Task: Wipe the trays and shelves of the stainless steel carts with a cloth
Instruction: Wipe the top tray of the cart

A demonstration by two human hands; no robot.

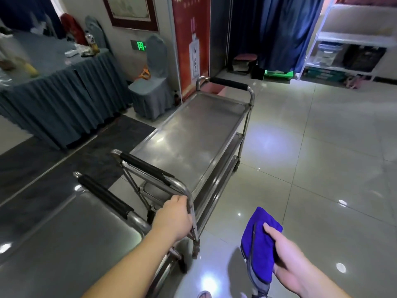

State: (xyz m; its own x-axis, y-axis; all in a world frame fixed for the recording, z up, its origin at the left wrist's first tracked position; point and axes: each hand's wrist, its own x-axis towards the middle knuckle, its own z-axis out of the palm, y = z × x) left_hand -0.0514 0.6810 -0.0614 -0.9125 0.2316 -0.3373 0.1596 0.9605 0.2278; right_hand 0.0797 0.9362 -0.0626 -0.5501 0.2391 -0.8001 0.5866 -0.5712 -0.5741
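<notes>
A stainless steel cart (191,134) stands ahead of me, its bare top tray shining and a lower shelf (217,190) showing under it. My left hand (174,218) grips the bent steel post at the near right corner of this cart's handle frame. My right hand (287,257) holds a folded blue cloth (260,246) in the air over the floor, to the right of the cart. A second steel cart (64,239) lies at the lower left, its black-padded handle (105,194) beside the first cart's handle.
A table with a grey-blue skirt (64,95) carries bottles and clutter at the left. A covered chair (152,89) and a red poster stand (191,39) sit behind the cart. White shelving (352,37) is at the far right. Glossy tile floor (322,147) spreads to the right.
</notes>
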